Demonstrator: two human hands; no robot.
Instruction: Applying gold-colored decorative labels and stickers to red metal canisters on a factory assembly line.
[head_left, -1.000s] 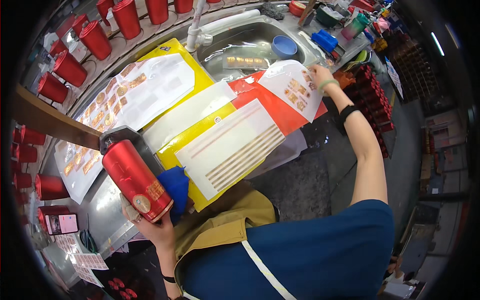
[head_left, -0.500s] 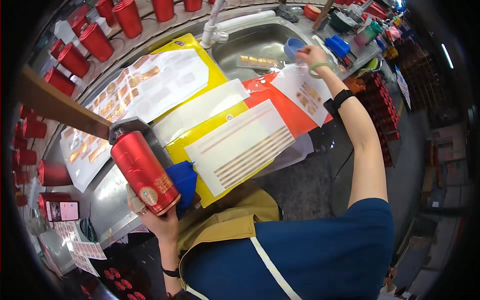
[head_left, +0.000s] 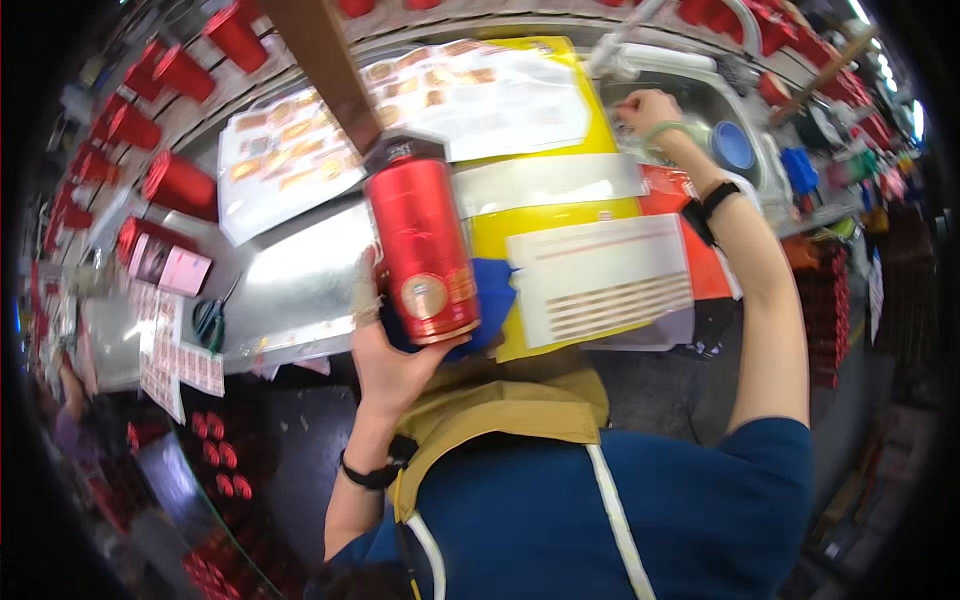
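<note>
My left hand [head_left: 388, 355] is wrapped around the lower part of a shiny red bottle [head_left: 412, 230], which bears a round gold emblem and gold decoration near its base. The bottle's neck end meets a dark fitting [head_left: 405, 148] at the end of a wooden bar [head_left: 325, 65]. Bunched beside the bottle's base is a blue cloth [head_left: 495, 295]. Over the metal sink [head_left: 690, 88], my right hand [head_left: 655, 115] has its fingers pinched together; what they hold, if anything, is blurred. A blue bowl [head_left: 733, 146] sits in the sink, near my right wrist.
A white sheet of gold decals [head_left: 300, 150] spreads over the steel counter [head_left: 300, 270] and a yellow sheet [head_left: 560, 240]. A striped white sheet [head_left: 610, 280] overlaps a red sheet [head_left: 705, 260]. Scissors [head_left: 210, 322], a phone [head_left: 168, 265] and several red containers [head_left: 180, 185] lie leftward.
The view has turned, shifting the counter rightward. My right hand has moved from above the red sheet to the sink, and the decal sheet it pinched no longer shows. My left hand keeps the bottle.
</note>
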